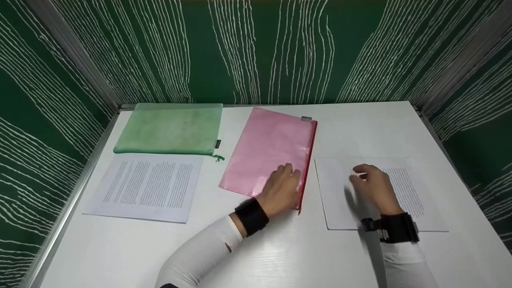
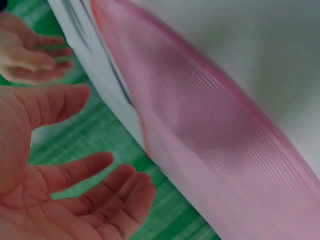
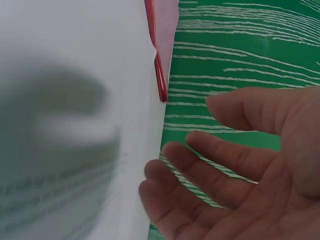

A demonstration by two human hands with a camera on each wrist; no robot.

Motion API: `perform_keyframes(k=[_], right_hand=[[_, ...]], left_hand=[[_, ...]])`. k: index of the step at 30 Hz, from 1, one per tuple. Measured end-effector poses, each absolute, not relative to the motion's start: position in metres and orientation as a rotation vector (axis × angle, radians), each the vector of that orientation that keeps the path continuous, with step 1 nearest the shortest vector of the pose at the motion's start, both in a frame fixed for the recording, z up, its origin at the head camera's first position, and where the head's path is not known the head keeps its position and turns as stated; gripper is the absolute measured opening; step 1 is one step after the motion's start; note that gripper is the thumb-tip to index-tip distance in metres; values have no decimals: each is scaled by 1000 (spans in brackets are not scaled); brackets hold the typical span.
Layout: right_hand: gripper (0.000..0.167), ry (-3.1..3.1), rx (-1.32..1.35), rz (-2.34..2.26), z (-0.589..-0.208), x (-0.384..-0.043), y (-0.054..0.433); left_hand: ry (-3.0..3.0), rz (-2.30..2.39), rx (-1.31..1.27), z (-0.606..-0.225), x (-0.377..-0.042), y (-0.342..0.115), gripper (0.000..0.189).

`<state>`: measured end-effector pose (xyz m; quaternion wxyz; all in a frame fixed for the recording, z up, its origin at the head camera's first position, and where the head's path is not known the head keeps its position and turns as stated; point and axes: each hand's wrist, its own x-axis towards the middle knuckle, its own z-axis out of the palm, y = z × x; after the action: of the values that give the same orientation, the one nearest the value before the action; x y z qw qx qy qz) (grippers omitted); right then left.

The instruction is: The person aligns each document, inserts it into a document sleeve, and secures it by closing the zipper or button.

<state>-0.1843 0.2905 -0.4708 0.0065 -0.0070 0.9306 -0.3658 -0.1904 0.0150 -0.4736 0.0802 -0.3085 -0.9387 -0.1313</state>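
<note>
A pink mesh zip pouch (image 1: 268, 148) with a red zip edge (image 1: 311, 150) lies slanted in the middle of the white table. My left hand (image 1: 282, 192) is over its near right corner, fingers loosely bent; in the left wrist view that hand (image 2: 75, 195) shows its palm beside the pink pouch (image 2: 200, 110). My right hand (image 1: 374, 188) hovers above a printed sheet (image 1: 336, 204) on the right and casts a shadow on it. In the right wrist view, the right hand (image 3: 235, 165) has thumb and fingers apart beside the white sheet (image 3: 135, 125), nothing between them.
A green mesh zip pouch (image 1: 172, 128) with a green pull cord lies at the back left. Just in front of it rest printed papers (image 1: 146, 186). Green walls (image 1: 264, 52) with white streaks enclose the table (image 1: 260, 260) at the back and sides.
</note>
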Motion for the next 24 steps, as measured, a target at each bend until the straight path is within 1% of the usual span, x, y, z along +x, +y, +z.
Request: perform_keyframes(k=[4, 8, 10, 13, 18, 21, 24], right_hand=[[40, 2936, 26, -1079, -474, -166, 299], [41, 2936, 50, -1018, -480, -154, 299], [42, 2925, 52, -991, -484, -150, 298], [42, 2923, 27, -963, -488, -148, 297], [33, 2972, -48, -940, -493, -143, 297], [27, 2984, -72, -939, -495, -139, 297], [25, 2978, -73, -941, -495, -136, 297]], left_hand=[[-2760, -284, -1139, -477, -169, 46, 43], [-2748, -154, -1224, -482, -159, 70, 47], [-2764, -104, -1238, -485, -155, 78, 50], [-2781, 2, -1239, -488, -151, 88, 60], [-2784, 200, -1197, -494, -149, 100, 75], [-2790, 247, -1169, -498, -151, 104, 81], [-2802, 243, -1147, -501, -154, 106, 82]])
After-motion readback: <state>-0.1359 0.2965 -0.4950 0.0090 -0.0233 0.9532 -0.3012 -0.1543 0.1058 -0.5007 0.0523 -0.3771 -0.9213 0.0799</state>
